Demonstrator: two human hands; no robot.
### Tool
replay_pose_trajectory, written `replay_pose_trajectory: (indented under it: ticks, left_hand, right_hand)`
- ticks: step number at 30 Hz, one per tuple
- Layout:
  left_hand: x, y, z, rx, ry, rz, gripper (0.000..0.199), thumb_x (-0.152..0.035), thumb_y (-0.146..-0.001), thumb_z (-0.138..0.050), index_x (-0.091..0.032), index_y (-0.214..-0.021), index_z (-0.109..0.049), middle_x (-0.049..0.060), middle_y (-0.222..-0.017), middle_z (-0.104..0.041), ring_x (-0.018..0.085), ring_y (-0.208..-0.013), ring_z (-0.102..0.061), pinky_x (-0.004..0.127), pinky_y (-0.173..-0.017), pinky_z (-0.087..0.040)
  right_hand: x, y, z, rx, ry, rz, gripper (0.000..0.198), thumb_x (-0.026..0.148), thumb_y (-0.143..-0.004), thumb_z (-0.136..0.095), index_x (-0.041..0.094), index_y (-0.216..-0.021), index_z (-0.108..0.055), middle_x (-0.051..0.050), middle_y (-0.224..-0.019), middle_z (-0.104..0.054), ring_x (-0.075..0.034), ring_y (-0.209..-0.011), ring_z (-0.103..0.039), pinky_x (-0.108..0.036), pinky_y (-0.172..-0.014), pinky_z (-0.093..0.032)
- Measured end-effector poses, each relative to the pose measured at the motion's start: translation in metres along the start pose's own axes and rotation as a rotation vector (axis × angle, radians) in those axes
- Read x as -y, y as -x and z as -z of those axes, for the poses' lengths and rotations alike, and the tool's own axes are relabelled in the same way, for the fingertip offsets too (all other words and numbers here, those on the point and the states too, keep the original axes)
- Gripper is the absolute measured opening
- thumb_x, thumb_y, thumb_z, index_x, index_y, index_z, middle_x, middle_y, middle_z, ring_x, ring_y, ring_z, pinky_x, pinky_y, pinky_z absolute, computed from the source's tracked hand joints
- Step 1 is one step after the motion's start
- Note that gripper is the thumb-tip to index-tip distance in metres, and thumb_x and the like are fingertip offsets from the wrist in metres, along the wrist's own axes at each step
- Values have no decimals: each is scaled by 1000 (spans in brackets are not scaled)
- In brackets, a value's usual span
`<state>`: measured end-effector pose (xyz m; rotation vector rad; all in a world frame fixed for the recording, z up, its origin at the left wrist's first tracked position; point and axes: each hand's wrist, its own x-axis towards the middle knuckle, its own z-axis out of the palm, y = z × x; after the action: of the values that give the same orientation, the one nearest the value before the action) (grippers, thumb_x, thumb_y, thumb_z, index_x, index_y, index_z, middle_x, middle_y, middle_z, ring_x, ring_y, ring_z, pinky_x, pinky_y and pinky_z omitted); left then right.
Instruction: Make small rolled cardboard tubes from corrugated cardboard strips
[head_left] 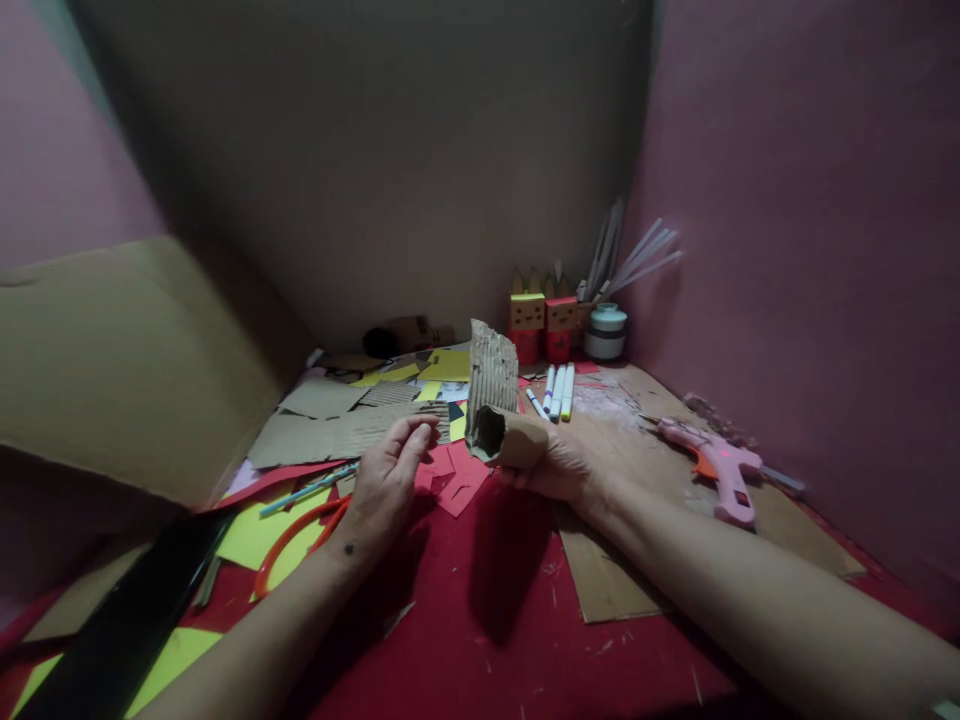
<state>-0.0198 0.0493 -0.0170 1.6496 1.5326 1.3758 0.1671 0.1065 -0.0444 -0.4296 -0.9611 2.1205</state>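
Observation:
My right hand (562,465) is wrapped round a cardboard tube (521,440), its dark open end turned to the left. Rising from the tube is a torn-edged strip of corrugated cardboard (493,370); how the two are joined I cannot tell. Left of the tube and apart from it, my left hand (394,470) has its fingers curled and thumb pressed in; whether something small is between them is hidden. Just beyond that hand lies flat corrugated cardboard (322,435). Orange-handled scissors (289,540), partly covered, lie by my left wrist.
A pink glue gun (716,465) rests on a cardboard sheet (611,570) at the right. Several markers (559,390) lie behind the tube. Further back stand two decorated holders (536,330), a lidded jar (605,332) and glue sticks (645,260). Yellow paper (259,535) covers the left.

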Motion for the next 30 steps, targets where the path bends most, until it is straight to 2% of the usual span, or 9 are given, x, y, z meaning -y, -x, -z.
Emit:
replay_pose_trajectory:
  ticks: [6, 10, 13, 17, 21, 25, 30]
  left_hand:
    - [-8, 5, -1, 71, -48, -61, 30, -36, -87, -45, -15, -98, -63, 6, -90, -66, 17, -83, -59, 29, -76, -47]
    - [-12, 7, 0, 103, 28, -30, 30, -38, -86, -48, -14, -98, -63, 7, -91, -66, 18, -84, -60, 28, -75, -47]
    - [-17, 10, 2, 123, 96, -25, 27, -38, -85, -51, -16, -96, -63, 4, -85, -66, 16, -79, -60, 26, -71, -48]
    - [-24, 12, 3, 236, 94, -16, 22, -35, -79, -57, -16, -88, -64, 2, -77, -63, 15, -71, -57, 24, -63, -46]
    - [-23, 10, 0, 232, 7, 110, 21, -33, -72, -56, -15, -73, -65, 1, -65, -61, 12, -56, -50, 21, -49, -39]
    - [-20, 9, -3, 315, 45, 314, 26, -35, -71, -57, -13, -78, -69, -3, -47, -54, 9, -40, -39, 20, -41, -29]
    - [-24, 13, -4, 352, 140, 328, 35, -37, -68, -63, -12, -90, -72, 2, -59, -65, 11, -44, -49, 21, -43, -34]
  right_hand:
    - [1, 4, -5, 110, 114, 5, 27, 27, -61, -67, 13, -83, -59, -3, -57, -64, -13, -44, -56, -19, -34, -40]
    - [1, 5, -6, 102, 146, -6, 28, 25, -63, -64, 13, -87, -58, -2, -58, -64, -12, -41, -55, -18, -33, -39]
    - [0, 3, -3, 91, 153, -4, 27, 26, -65, -64, 13, -88, -58, -3, -60, -64, -12, -44, -57, -19, -35, -43]
    - [-4, -1, -2, 46, 210, 22, 34, 26, -62, -70, 12, -91, -59, -4, -63, -66, -13, -43, -58, -22, -36, -48]
    - [-8, -2, -6, 24, 265, 45, 42, 23, -58, -75, 11, -96, -60, -3, -64, -68, -14, -42, -60, -21, -36, -48]
    - [-8, -1, -9, -29, 302, 56, 43, 24, -56, -76, 11, -95, -61, -3, -61, -68, -14, -43, -61, -19, -36, -47]
    - [-9, 1, -8, -37, 311, 41, 40, 23, -57, -75, 10, -93, -62, -3, -58, -67, -13, -42, -61, -21, -41, -50]
